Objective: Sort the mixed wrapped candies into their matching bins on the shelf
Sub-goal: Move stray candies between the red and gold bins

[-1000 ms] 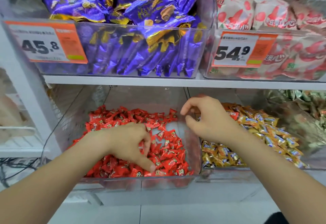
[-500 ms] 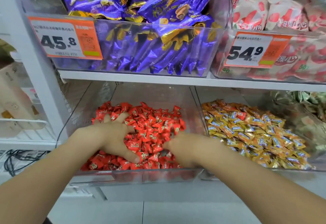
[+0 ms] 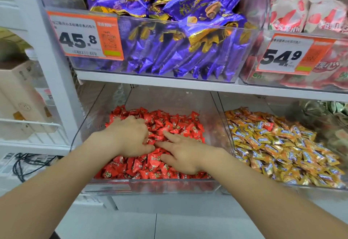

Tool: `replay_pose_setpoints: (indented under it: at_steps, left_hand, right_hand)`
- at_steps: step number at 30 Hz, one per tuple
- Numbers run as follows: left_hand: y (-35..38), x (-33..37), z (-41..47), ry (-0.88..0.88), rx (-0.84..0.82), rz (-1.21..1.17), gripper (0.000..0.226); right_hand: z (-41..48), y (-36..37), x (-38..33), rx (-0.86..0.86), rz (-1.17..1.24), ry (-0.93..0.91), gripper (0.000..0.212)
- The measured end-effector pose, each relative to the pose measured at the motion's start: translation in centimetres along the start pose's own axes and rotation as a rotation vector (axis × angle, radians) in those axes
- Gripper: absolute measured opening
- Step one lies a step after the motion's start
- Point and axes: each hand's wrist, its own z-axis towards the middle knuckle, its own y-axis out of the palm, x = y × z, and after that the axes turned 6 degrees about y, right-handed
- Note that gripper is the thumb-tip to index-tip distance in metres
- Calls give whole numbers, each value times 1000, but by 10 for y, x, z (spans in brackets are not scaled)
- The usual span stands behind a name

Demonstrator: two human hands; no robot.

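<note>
A clear bin [image 3: 150,187] on the lower shelf holds a pile of red wrapped candies [image 3: 175,123]. Both hands lie on that pile. My left hand [image 3: 130,137] rests palm down at the pile's left middle, its fingertips bent down among the wrappers; no candy shows in its grip. My right hand [image 3: 181,154] lies flat just to the right, its fingers spread and straight, almost touching the left thumb. The neighbouring clear bin [image 3: 231,144] holds yellow-orange wrapped candies [image 3: 286,150], with one red candy [image 3: 268,125] lying on top of them.
The upper shelf carries a bin of purple snack packs [image 3: 169,50] with a 45.8 price tag [image 3: 84,37], and a bin of white-and-red packs [image 3: 305,18] tagged 54.9. A white shelf post [image 3: 56,69] stands on the left. Green-wrapped sweets [image 3: 327,108] sit far right.
My right hand came from above the yellow-candy bin over to the red pile and spread flat there. My left hand slid further back on the pile. The view moved closer.
</note>
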Motion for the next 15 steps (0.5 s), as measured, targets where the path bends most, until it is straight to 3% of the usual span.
replay_pose_setpoints:
  at_steps: [3, 6, 11, 15]
  left_hand:
    - [-1, 2, -2, -51, -70, 53, 58]
    - [2, 2, -3, -79, -62, 102, 86]
    - [12, -3, 3, 35, 100, 65, 106]
    - [19, -3, 2, -173, -83, -81, 126]
  right_hand:
    - [-5, -7, 5, -34, -209, 209, 63]
    - [-15, -18, 2, -47, -361, 297, 51]
    - [-39, -21, 3, -118, -267, 142, 30]
    - [-46, -24, 3, -24, -13, 25, 38]
